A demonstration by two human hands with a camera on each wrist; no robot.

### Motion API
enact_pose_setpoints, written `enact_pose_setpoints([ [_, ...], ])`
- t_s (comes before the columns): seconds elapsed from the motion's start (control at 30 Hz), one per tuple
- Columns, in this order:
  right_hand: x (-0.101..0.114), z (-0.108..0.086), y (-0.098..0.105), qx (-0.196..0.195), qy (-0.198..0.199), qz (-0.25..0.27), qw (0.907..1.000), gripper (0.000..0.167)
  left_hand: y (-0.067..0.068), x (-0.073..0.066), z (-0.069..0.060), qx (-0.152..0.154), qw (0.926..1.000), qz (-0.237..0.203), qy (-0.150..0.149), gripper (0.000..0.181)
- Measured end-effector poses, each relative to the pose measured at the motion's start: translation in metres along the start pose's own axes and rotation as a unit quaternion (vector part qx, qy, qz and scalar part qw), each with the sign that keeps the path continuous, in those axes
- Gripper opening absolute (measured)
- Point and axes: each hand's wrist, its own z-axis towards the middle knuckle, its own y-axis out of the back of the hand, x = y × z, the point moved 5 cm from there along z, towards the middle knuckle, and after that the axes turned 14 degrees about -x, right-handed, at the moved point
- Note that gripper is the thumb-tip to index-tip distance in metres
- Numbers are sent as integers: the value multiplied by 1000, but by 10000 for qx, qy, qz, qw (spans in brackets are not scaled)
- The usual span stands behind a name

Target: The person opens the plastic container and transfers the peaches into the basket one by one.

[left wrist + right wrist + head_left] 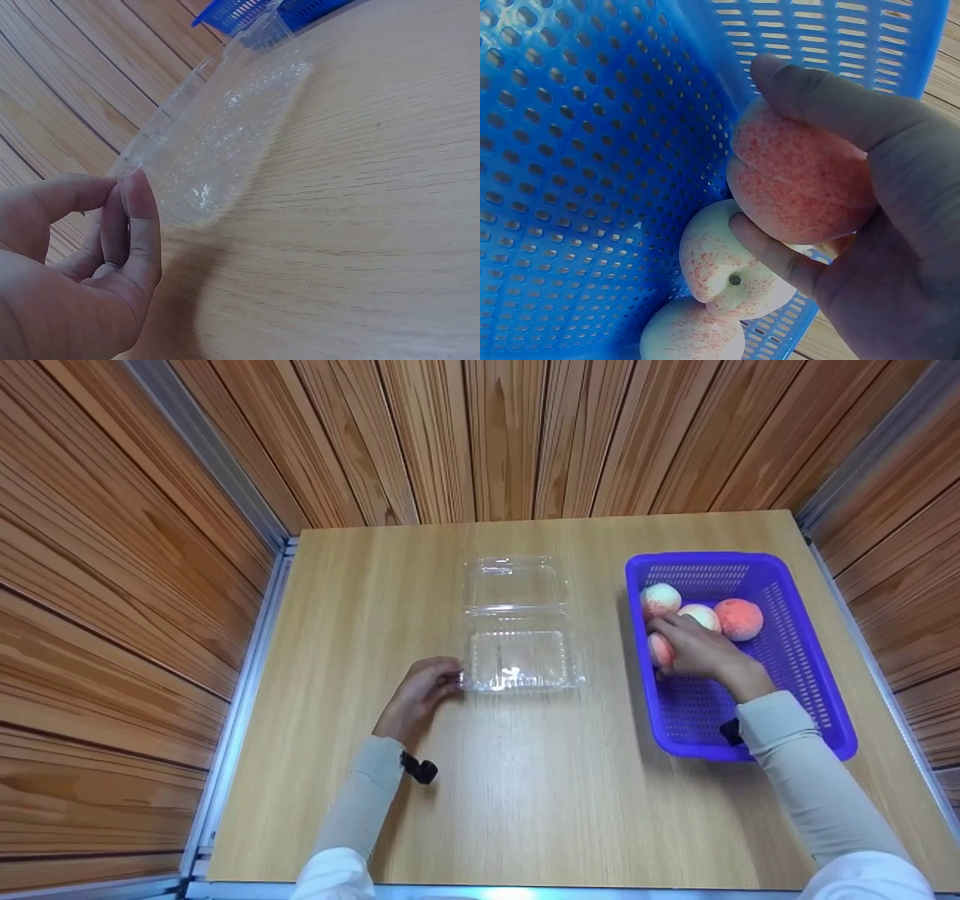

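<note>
A clear plastic clamshell box (517, 649) lies opened out flat on the table, its lid half (516, 581) toward the back. My left hand (424, 690) pinches the near left corner of the box between thumb and fingers, as the left wrist view shows. Inside the purple-blue basket, my right hand (697, 649) grips a reddish peach (802, 176) by the left wall, thumb on one side and fingers on the other. One of its fingers touches a pale, pink-speckled peach (720, 262) beside it. Another pale peach (661, 601) and a coral peach (740, 619) lie in the basket too.
The perforated basket (814, 667) stands on the right of the wooden table (360, 607), its rim raised around the fruit. Wood-panelled walls (502, 442) close off the back and sides. Metal rails (247, 690) run along the table's edges.
</note>
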Motion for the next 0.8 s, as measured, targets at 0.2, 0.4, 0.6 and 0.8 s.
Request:
enact_pose_setpoints([
  [0.2, 3, -3, -1, -58, 378, -209, 9991, 54, 0, 0, 0, 3, 10000, 83, -15, 26],
  [0.4, 5, -3, -2, -89, 594, -142, 9981, 39, 0, 1, -1, -11, 9997, 235, -15, 28],
  [0.6, 5, -1, -6, 27, 367, -32, 9993, 26, 0, 2, -1, -52, 9997, 235, 83, 25],
  [0.8, 4, 0, -5, 4, 376, 69, 9993, 26, 2, 1, -2, -40, 9995, 295, 66, 27],
])
